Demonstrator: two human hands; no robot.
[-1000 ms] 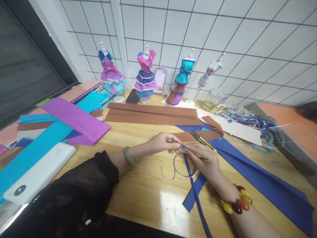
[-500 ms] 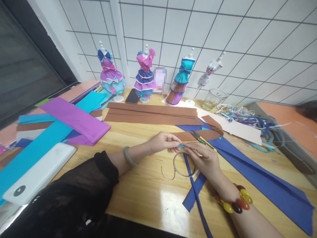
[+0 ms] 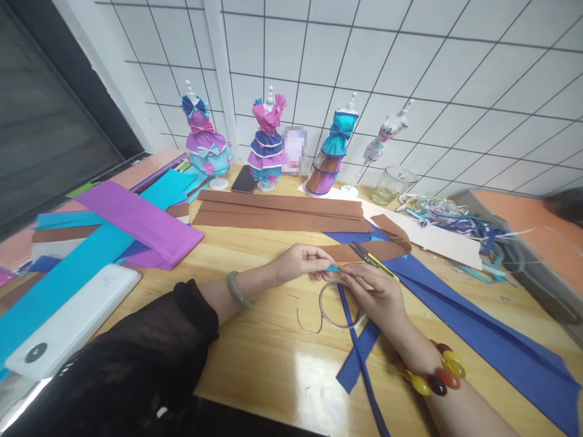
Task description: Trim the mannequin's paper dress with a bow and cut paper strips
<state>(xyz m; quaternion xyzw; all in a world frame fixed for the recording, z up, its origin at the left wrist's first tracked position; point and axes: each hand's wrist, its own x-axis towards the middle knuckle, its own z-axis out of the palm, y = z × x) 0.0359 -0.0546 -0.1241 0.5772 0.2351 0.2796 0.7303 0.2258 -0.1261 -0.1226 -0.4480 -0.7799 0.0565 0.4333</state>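
turquoise scrap (image 3: 334, 269) between hands (image 3: 300, 264) (image 3: 377, 294), well inside table edge (image 3: 255, 408)

Dark phone (image 3: 244, 179), clear glass jar (image 3: 395, 181), tiled wall (image 3: 419, 57)

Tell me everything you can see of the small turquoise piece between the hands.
The turquoise piece is small and narrow, and looks like fabric, though it is too small to be sure. It lies roughly crosswise, pinched at its left end by the left hand and at its right by the right hand, over the wooden table. Fingers hide both ends; any folds or stitching cannot be made out.
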